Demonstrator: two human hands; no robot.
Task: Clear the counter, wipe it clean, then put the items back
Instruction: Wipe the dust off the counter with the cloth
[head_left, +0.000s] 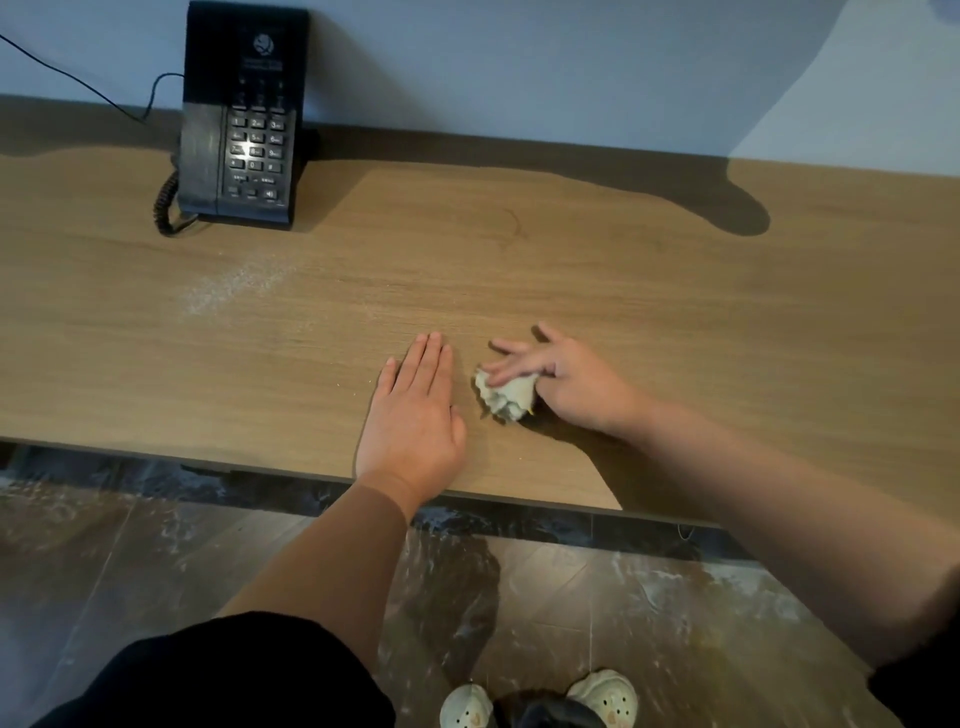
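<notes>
A wooden counter (623, 270) runs along the wall. My right hand (561, 379) presses a crumpled pale cloth (506, 395) onto it near the front edge, fingers spread straight over the wad. Just left of the cloth, my left hand (415, 410) lies flat on the wood with its fingers straight and together. A patch of white powder or dust (228, 286) is smeared over the counter to the left, in front of the phone. A black desk phone (244, 119) stands at the back left against the wall.
The phone's coiled cord (165, 202) hangs at its left side and a thin cable (78, 78) runs along the wall. Below the counter edge lies a dusty brown tiled floor (597, 613), with my pale shoes (605, 696).
</notes>
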